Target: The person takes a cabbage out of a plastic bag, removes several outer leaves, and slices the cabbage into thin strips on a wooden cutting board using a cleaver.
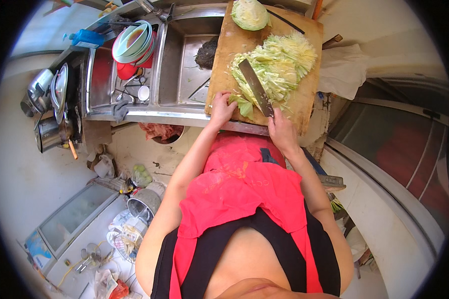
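Note:
My right hand grips the handle of a cleaver, whose broad blade points away from me over the cabbage. Beneath and beyond the blade, shredded cabbage is heaped on a wooden cutting board. Near the board's front left corner, my left hand has its fingertips at a loose green cabbage leaf; whether they pinch it I cannot tell. A cut cabbage head rests at the far end of the board, beside a thin dark rod.
The board overlaps a steel sink with a dark scrubbing pad. Stacked bowls and utensils fill the left basin, near a blue bottle. A white cloth hangs right of the board. Below the sink, a container holds raw meat.

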Motion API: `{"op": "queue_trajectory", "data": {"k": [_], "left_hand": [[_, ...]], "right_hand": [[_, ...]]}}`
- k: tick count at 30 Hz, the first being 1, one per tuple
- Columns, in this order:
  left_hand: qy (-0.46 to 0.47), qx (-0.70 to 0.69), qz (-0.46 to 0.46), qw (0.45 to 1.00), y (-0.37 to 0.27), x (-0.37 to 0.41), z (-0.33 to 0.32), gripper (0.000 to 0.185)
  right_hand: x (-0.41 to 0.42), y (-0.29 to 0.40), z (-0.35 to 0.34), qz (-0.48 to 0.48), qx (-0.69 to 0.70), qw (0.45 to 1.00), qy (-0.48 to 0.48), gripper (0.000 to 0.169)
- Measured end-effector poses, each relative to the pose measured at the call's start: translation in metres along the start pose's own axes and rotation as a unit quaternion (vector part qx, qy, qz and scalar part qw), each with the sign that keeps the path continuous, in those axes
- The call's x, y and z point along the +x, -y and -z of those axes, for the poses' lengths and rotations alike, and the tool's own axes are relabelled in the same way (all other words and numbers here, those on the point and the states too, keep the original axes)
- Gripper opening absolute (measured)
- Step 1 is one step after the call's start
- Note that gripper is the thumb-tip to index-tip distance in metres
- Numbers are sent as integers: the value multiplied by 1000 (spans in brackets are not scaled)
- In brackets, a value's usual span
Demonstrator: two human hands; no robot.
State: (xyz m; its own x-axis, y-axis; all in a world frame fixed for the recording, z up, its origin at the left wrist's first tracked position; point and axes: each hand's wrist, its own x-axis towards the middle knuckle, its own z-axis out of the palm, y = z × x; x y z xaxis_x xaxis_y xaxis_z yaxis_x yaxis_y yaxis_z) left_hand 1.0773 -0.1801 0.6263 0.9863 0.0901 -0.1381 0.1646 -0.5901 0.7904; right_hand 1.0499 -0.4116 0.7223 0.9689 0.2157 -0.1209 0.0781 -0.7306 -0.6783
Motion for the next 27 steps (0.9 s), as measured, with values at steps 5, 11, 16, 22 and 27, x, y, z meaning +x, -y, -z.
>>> {"op": "queue_trajectory", "data": {"k": [5,11,16,22,27], "left_hand": [[48,-7,30,998,-6,5,-4,24],[-2,6,66,998,-8,-2,7,35],[26,-95,136,986,-10,20,6,41],[29,-72,139,987,0,38,-17,37],[14,-275,225,935,-4,21,0,30]], "right_hand": [[-10,0,8,14,1,1000,-16,20],[-20,-9,1,-9,32,999,-28,22],[-18,-11,4,-4,26,999,-21,23],[-14,-10,4,9,26,999,-22,24],[-20,-4,5,1,-1,1000,-16,21]]}}
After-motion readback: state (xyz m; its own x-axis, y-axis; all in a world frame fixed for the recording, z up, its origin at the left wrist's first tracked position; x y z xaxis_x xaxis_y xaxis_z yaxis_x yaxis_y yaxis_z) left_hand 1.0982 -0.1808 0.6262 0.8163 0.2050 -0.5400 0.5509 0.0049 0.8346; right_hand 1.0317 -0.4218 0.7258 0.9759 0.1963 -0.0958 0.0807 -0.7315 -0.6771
